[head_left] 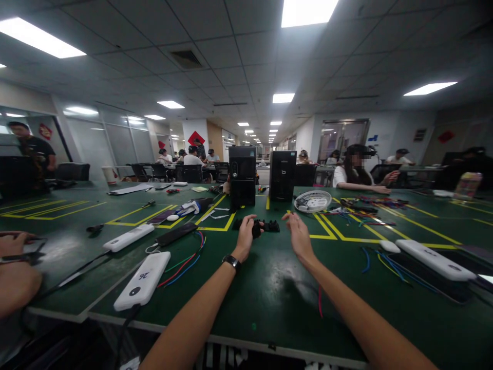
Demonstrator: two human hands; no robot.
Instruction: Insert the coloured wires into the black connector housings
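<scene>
My left hand (245,237), with a dark watch at the wrist, is closed around a small black part (257,229) whose kind I cannot make out. Just beyond it a dark toothed strip (272,226) lies on the green table (265,318), partly hidden by that hand. To the right, my right hand (299,236) is raised over the table, fingers loosely bent and turned inward, with nothing visible in them. A gap separates the two hands. Under my right forearm a short red wire (320,302) lies on the table.
Two black computer-like towers (242,177) stand ahead. A white round basket (313,201) sits right of them, near loose wires (370,208). White power banks (142,281) lie on both sides. Another person's hand (17,272) is at the left edge; a person (356,172) sits across.
</scene>
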